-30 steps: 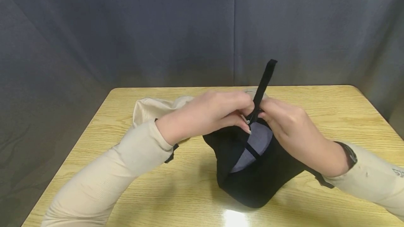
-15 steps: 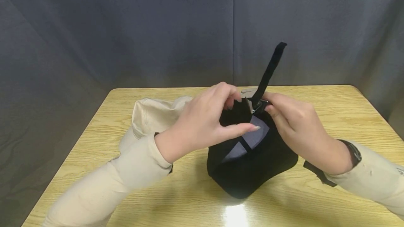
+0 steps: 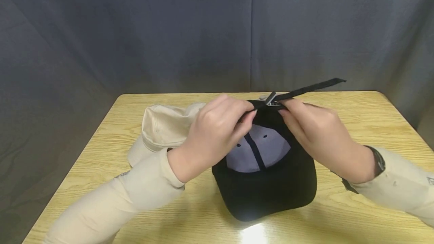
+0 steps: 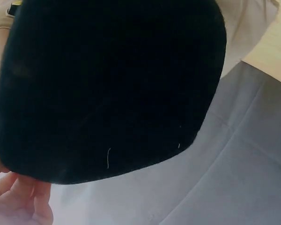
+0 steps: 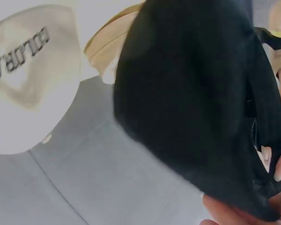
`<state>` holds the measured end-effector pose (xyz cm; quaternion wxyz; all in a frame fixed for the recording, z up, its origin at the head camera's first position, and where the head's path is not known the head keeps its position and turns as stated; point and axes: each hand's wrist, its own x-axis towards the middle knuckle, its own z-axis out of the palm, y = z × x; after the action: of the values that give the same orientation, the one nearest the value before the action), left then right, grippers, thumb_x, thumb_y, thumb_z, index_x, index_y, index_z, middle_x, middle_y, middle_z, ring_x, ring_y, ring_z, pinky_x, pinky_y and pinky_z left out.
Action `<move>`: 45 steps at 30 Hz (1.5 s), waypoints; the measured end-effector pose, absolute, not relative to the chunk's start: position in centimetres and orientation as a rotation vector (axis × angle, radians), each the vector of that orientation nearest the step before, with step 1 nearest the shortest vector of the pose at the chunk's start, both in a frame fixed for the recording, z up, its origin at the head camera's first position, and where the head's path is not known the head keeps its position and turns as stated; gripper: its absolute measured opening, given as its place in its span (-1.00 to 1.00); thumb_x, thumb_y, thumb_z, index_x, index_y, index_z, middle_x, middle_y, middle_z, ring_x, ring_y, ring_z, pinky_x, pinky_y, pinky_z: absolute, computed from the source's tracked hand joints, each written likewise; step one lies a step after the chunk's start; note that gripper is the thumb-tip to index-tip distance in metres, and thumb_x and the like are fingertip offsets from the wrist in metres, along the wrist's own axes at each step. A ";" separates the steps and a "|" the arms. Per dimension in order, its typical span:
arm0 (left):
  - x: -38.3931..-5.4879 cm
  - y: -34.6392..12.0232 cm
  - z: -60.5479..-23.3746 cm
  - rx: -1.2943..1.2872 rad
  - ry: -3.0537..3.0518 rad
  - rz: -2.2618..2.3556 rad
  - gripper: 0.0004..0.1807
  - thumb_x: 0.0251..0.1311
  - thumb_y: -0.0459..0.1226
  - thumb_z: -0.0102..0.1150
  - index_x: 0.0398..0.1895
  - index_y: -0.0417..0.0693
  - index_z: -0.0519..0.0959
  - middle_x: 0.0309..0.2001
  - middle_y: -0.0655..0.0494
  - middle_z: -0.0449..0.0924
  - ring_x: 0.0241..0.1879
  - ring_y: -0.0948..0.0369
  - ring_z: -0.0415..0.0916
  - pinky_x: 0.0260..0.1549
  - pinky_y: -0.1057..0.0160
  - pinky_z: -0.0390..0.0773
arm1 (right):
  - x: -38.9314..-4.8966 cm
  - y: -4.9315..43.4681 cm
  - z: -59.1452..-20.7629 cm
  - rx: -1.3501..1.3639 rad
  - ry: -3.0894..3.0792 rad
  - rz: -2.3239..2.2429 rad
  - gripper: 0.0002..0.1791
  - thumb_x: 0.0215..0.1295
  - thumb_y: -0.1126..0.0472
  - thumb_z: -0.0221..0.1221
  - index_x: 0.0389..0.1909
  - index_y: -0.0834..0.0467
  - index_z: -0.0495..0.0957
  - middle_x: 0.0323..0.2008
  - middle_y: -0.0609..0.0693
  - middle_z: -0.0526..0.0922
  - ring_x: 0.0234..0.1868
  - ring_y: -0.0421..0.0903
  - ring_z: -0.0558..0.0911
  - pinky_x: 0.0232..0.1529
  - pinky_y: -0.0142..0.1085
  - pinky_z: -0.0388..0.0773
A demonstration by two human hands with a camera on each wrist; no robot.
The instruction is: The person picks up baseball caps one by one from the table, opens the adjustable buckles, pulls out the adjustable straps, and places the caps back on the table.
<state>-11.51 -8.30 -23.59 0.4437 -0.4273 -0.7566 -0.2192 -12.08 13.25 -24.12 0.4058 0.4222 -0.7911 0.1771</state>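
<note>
A black baseball cap (image 3: 268,195) is held up between both hands in the head view, its grey-lined inside facing me. My left hand (image 3: 213,131) pinches its back edge left of a small metal buckle (image 3: 271,99). On the buckle's other side, my right hand (image 3: 315,138) grips the edge between thumb and fingers. From the buckle a loose strap end (image 3: 315,86) sticks out rightward above the right hand. The cap's dark outside (image 4: 112,93) fills most of the left wrist view, with fingers (image 4: 25,197) at its lower left edge.
A beige cap (image 3: 166,123) lies on the wooden table (image 3: 366,123), partly behind my left hand. In the right wrist view a pale cap with dark lettering (image 5: 28,79) shows at left. A dark curtain (image 3: 186,29) hangs behind the table.
My left hand came off the buckle, opened, then took hold of the cap's edge farther left. The strap end swung from nearly upright down to the right. The cap's inside opened wider.
</note>
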 end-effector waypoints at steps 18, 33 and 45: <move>-12.0 -8.2 -24.0 -1.111 -1.822 -0.469 -0.90 0.13 -0.51 0.15 -0.45 -0.20 0.48 -0.51 0.04 0.46 -0.43 0.12 0.43 -0.34 0.35 0.49 | -12.5 13.1 -23.8 1.145 -1.893 0.349 -0.68 0.54 0.19 -0.21 -0.38 0.25 0.39 -0.71 -0.06 0.27 -0.77 -0.17 0.26 -0.81 -0.26 0.27; -11.8 -8.2 -24.2 -1.126 -1.816 -0.493 -0.88 0.11 -0.55 0.08 -0.45 -0.20 0.45 -0.50 0.04 0.46 -0.43 0.12 0.42 -0.39 0.35 0.47 | -12.5 13.4 -23.5 1.123 -1.979 0.403 -0.59 0.57 0.11 -0.24 -0.43 0.25 0.37 -0.69 -0.11 0.26 -0.70 -0.21 0.24 -0.75 -0.32 0.26; -11.8 -8.2 -24.1 -1.132 -1.826 -0.498 -0.93 0.14 -0.52 0.17 -0.40 -0.24 0.51 -0.47 0.02 0.51 -0.42 0.12 0.45 -0.34 0.35 0.48 | -12.4 13.7 -23.4 1.122 -1.988 0.418 -0.58 0.57 0.10 -0.23 -0.44 0.24 0.38 -0.68 -0.11 0.27 -0.68 -0.23 0.24 -0.72 -0.32 0.26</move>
<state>-11.75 -8.19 -24.14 0.4512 -0.4580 -0.7389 -0.2017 -12.42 13.71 -23.43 0.3989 0.4432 -0.7856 0.1652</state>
